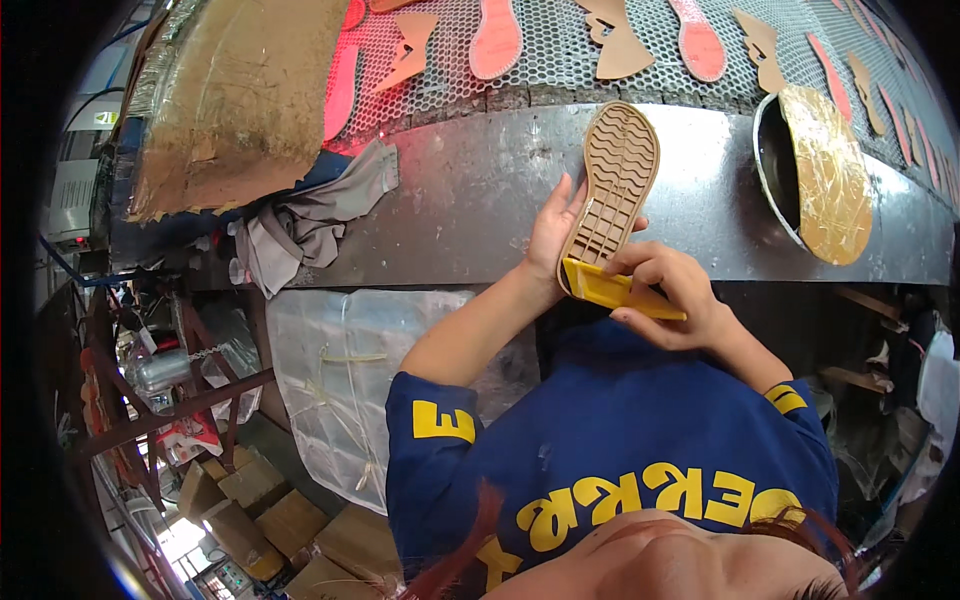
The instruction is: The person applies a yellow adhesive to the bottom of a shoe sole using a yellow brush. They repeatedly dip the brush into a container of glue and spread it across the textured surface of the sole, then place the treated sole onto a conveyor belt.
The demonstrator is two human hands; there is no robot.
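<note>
A tan shoe sole stands lengthwise in front of me, its wavy and gridded tread facing up and its toe pointing away. My left hand grips it from the left side and underneath, with fingertips showing at the right edge. At the heel end, my right hand pinches a flat yellow plastic piece. One end of that piece lies against the heel of the sole; its exact kind I cannot make out.
Beyond a metal ledge, a perforated mesh conveyor carries pink insoles and brown cut-out pieces. A round metal container with a taped board partly over it stands right. Left lie grey cloth and taped cardboard.
</note>
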